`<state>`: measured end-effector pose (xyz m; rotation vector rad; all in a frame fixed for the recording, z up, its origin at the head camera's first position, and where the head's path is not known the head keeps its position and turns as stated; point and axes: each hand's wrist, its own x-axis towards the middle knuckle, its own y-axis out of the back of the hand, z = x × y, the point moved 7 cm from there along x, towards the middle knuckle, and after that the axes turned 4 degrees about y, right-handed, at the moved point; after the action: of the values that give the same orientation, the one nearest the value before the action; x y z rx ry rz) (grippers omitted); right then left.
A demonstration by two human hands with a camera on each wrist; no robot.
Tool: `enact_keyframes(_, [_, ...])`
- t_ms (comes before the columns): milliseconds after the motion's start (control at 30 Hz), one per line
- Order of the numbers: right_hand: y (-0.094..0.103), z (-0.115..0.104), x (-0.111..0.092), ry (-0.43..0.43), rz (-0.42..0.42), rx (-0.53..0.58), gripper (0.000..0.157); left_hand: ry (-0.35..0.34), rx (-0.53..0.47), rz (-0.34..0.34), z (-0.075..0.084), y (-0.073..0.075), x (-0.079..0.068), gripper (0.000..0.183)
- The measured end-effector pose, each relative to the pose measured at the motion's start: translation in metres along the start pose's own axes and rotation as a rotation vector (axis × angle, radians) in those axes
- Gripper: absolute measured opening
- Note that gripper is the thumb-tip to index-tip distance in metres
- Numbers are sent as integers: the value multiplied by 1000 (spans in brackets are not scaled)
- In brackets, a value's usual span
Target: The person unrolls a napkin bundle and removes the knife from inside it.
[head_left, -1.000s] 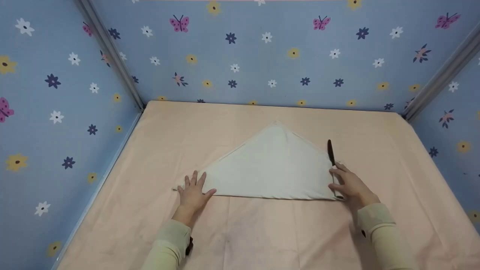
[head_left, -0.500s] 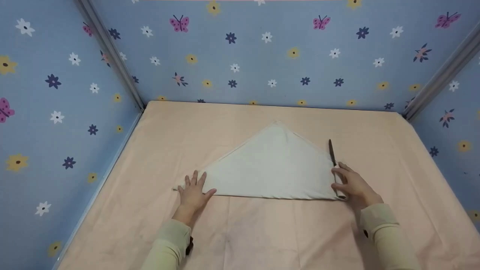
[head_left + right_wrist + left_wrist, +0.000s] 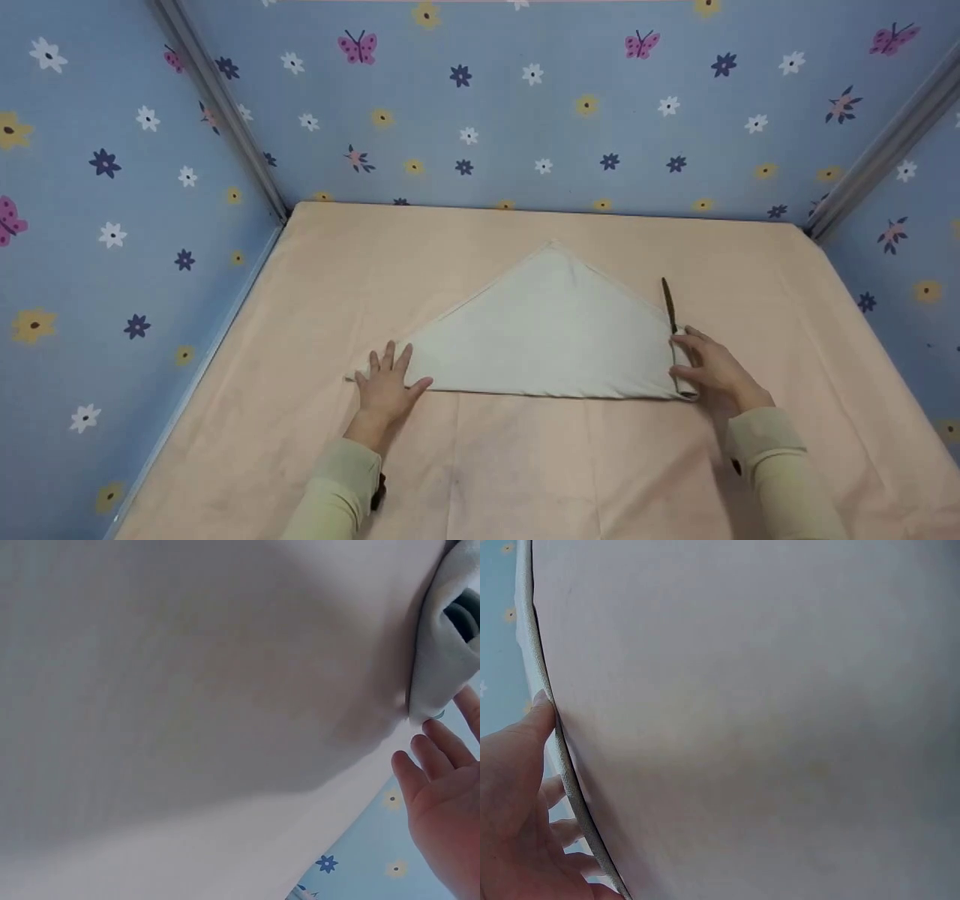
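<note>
A pale cloth napkin [image 3: 525,334], folded to a triangle, lies with its point toward the back wall. My left hand [image 3: 385,382] rests on its left corner, fingers spread flat; the left wrist view shows the thumb [image 3: 540,716] over the front fold. On the right, the napkin's end is rolled round a dark, slim piece that looks like a knife [image 3: 668,304], whose upper part sticks out toward the back. My right hand [image 3: 716,367] holds this roll between thumb and fingers. Dark material shows inside the roll's near end [image 3: 442,652] in the right wrist view.
A peach cloth [image 3: 517,465] covers the table, with light creases. Blue panels [image 3: 502,90] printed with flowers and butterflies stand at the back and both sides. Grey metal posts [image 3: 225,112] mark the corners.
My right hand has moved slightly right with the roll and the knife, and the knife has turned from its broad side toward its thin edge. The left hand has stayed still.
</note>
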<state>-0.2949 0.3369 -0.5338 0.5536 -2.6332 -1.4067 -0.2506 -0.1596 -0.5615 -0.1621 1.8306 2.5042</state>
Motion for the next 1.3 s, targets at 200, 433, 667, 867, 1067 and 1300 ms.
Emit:
enact_keyframes(200, [5, 5, -4, 11, 24, -12, 57, 1, -18, 2, 0, 0, 0, 73])
enact_keyframes(433, [5, 13, -6, -30, 15, 7, 58, -2, -19, 6, 0, 1, 0, 73])
enact_keyframes(667, [6, 12, -7, -29, 12, 3, 58, 3, -15, -2, 0, 0, 0, 74])
enact_keyframes(867, [6, 5, -8, 17, 28, -45, 56, -6, -7, 19, 0, 1, -1, 73])
enact_keyframes(1067, [6, 0, -7, 40, 59, -73, 53, 2, -12, 16, -1, 1, -1, 73])
enact_keyframes(1300, [3, -1, -2, 22, 62, -62, 54, 5, -10, 13, 0, 0, 0, 73])
